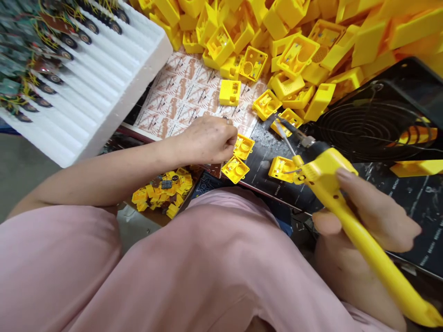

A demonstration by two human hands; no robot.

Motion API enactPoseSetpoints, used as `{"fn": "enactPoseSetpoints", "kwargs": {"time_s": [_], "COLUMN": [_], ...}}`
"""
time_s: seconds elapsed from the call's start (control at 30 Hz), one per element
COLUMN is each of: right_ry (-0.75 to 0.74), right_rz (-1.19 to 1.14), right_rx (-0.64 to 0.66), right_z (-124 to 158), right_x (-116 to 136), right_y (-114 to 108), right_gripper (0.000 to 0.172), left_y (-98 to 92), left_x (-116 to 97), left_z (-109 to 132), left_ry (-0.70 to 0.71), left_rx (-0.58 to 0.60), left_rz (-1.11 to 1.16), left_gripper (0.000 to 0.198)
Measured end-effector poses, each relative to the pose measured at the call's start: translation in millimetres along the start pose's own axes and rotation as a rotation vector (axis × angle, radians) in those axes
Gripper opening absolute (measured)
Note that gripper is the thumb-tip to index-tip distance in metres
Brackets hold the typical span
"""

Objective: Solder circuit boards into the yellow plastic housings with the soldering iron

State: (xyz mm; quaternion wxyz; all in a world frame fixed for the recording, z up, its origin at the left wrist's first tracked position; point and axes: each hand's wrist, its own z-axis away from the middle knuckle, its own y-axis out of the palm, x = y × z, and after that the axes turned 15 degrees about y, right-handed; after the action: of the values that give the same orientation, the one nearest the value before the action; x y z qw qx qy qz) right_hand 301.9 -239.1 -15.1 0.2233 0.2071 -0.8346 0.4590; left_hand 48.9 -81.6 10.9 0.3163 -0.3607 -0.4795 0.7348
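Observation:
My right hand (377, 212) is wrapped round a yellow soldering gun (332, 173) with a metal tip and a thin feed tube at its front. The tip points toward a small open yellow case (290, 121) on the black work surface. My left hand (212, 138) is closed, its fingertips beside or on another yellow case (244, 146); whatever they pinch is hidden. Just below that one lies an open yellow case (236, 169), tilted, with a round speaker grille. Under the gun's front sits one more case (281, 168), partly covered.
A large heap of yellow cases (249, 27) fills the back. A black fan (363, 120) stands at the right. On the left, a white foam tray (104, 92) carries wired circuit boards with small speakers (69, 41). Below my left arm is a box of yellow parts (166, 189).

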Motion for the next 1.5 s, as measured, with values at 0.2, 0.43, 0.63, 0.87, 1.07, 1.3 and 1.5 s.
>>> {"fn": "enactPoseSetpoints", "kwargs": {"time_s": [0.2, 0.43, 0.63, 0.87, 1.07, 1.3, 1.5], "right_ry": [-0.195, -0.349, -0.376, -0.351, -0.442, -0.355, -0.291], "right_rz": [0.121, 0.124, 0.169, 0.162, 0.171, 0.187, 0.148], "right_rx": [-0.092, 0.13, 0.191, 0.145, 0.058, 0.064, 0.082], "right_z": [-3.3, -12.1, -17.1, -9.6, -15.9, -7.9, -4.5], "right_x": [-5.2, -13.1, -17.1, -24.2, -13.3, -14.6, -15.5], "right_y": [0.1, -1.7, 17.3, 33.6, 39.1, 51.4, 51.4], "right_gripper": [0.06, 0.033, 0.039, 0.04, 0.041, 0.048, 0.043], "left_y": [-0.7, 24.4, 25.4, 54.0, 77.2, 11.2, 3.3], "left_x": [25.4, 0.0, 9.7, 60.4, 41.4, 51.4, 55.1], "left_z": [22.0, 12.5, 55.8, 182.8, 154.1, 11.1, -31.9], "left_ry": [0.088, 0.515, 0.434, 0.002, 0.026, -0.047, 0.058], "left_rx": [-0.284, -0.121, -0.116, 0.167, 0.206, -0.466, -0.277], "left_rz": [0.117, 0.002, 0.021, 0.358, 0.371, 0.052, 0.214], "left_gripper": [0.057, 0.076, 0.041, 0.052, 0.05, 0.05, 0.046]}}
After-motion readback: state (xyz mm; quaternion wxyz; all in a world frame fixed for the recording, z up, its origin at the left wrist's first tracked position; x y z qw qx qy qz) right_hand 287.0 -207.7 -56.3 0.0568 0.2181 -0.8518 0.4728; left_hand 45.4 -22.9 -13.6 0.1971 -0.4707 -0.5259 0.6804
